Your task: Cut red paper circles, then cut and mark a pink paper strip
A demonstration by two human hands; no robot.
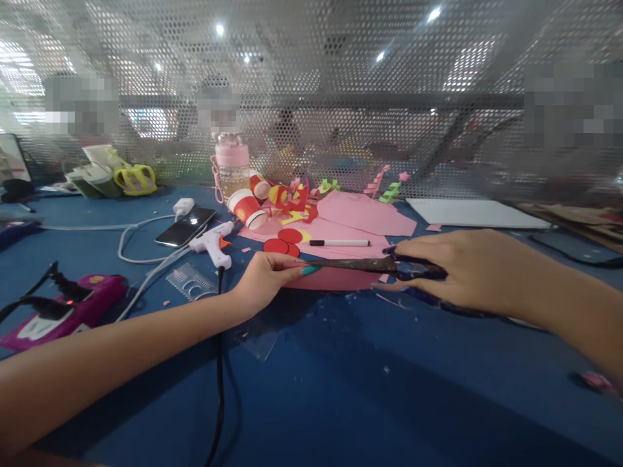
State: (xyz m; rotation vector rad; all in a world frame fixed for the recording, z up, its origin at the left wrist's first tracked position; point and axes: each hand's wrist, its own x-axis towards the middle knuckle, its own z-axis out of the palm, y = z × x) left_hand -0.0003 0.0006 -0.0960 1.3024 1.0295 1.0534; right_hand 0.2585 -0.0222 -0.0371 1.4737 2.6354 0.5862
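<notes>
Scissors gripped by right hand, left hand pinching pink paper's edge.

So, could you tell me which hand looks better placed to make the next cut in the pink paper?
Right hand, probably: it grips the scissors over the pink paper, which the left hand pinches.

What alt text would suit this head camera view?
The right hand works dark scissors through a pink paper sheet that the left hand pinches, on a blue table with a glue gun nearby.
</notes>
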